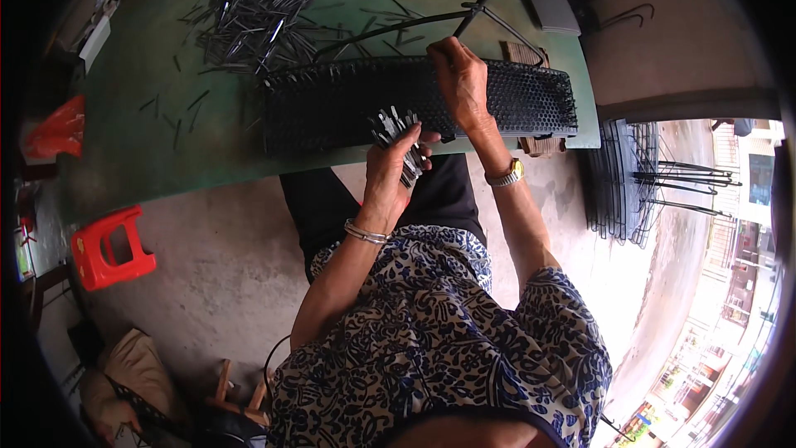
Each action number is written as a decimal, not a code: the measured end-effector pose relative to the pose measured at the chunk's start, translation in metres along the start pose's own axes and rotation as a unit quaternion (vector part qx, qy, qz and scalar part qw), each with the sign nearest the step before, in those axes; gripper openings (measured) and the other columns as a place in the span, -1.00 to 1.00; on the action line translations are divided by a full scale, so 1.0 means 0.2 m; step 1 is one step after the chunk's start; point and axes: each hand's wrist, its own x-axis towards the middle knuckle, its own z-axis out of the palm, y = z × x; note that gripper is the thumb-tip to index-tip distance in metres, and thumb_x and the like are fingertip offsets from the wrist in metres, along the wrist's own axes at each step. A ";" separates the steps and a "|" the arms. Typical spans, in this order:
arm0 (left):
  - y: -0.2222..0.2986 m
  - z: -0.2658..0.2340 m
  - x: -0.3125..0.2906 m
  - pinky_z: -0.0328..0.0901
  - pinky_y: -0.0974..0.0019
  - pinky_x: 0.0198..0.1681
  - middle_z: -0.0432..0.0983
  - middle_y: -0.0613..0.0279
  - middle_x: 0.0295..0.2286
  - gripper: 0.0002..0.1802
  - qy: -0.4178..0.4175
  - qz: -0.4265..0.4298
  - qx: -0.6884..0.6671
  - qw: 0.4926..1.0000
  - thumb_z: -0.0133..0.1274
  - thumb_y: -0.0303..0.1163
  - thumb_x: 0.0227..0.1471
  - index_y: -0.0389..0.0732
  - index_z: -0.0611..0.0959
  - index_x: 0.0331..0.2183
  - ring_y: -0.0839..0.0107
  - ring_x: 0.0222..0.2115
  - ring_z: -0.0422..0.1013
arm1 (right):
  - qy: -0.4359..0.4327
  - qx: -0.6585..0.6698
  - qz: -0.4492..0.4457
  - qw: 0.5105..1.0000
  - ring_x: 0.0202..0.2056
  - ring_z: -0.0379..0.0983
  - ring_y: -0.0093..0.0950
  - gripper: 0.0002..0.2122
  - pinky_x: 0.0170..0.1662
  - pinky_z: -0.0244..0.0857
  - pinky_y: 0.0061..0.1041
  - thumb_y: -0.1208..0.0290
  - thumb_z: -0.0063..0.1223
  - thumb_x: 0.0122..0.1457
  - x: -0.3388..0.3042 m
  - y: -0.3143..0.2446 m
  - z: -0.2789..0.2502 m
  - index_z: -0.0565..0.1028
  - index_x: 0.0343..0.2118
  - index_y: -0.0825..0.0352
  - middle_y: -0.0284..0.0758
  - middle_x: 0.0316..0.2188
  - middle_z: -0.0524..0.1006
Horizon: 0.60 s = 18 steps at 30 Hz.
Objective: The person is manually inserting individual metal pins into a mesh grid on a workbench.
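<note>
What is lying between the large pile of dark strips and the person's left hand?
In the head view, the left part of the black mesh rack lies between the pile of dark strips and the left hand.

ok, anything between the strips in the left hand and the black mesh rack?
Nothing visible: the strips in the left hand overlap the black mesh rack in view; the right hand is off to their right.

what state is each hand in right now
Left hand: closed around a bundle of thin dark strips.
Right hand: curled closed over black mesh panel; anything held is hidden.
</note>
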 end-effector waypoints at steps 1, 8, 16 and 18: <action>0.00 0.00 0.00 0.31 0.47 -0.52 0.61 0.05 -0.39 -0.77 -0.002 0.007 -0.006 1.000 0.11 -0.40 0.06 -0.28 0.61 -0.21 0.49 -0.54 0.43 | -0.011 0.012 -0.009 1.000 -0.46 0.53 -0.30 -0.95 -0.39 0.35 -0.45 0.52 0.07 0.11 0.00 0.00 -0.01 0.47 -0.38 0.36 -0.19 -0.49 0.54; 0.00 0.01 -0.03 0.33 0.45 -0.51 0.61 0.13 -0.43 -0.83 0.007 0.019 0.014 1.000 0.14 -0.36 0.04 -0.23 0.63 -0.30 0.47 -0.49 0.50 | -0.042 0.032 0.002 0.999 -0.44 0.52 -0.32 -0.92 -0.36 0.34 -0.47 0.52 0.08 0.10 0.00 -0.01 -0.04 0.51 -0.33 0.35 -0.18 -0.47 0.54; 0.01 0.03 -0.06 0.32 0.43 -0.48 0.61 0.20 -0.44 -0.80 0.007 0.003 0.036 0.999 0.15 -0.34 0.04 -0.22 0.63 -0.28 0.44 -0.43 0.53 | -0.075 -0.102 -0.064 0.990 -0.38 0.49 -0.30 -0.86 -0.34 0.35 -0.40 0.39 0.13 0.09 -0.01 0.05 -0.01 0.57 -0.28 0.26 -0.24 -0.40 0.50; 0.01 0.03 -0.06 0.32 0.43 -0.50 0.60 0.20 -0.47 -0.79 0.010 0.011 0.035 0.999 0.17 -0.32 0.02 -0.22 0.63 -0.30 0.44 -0.46 0.53 | -0.088 -0.113 -0.055 0.988 -0.36 0.49 -0.30 -0.84 -0.34 0.35 -0.39 0.36 0.14 0.09 -0.04 0.03 -0.01 0.58 -0.26 0.24 -0.24 -0.37 0.50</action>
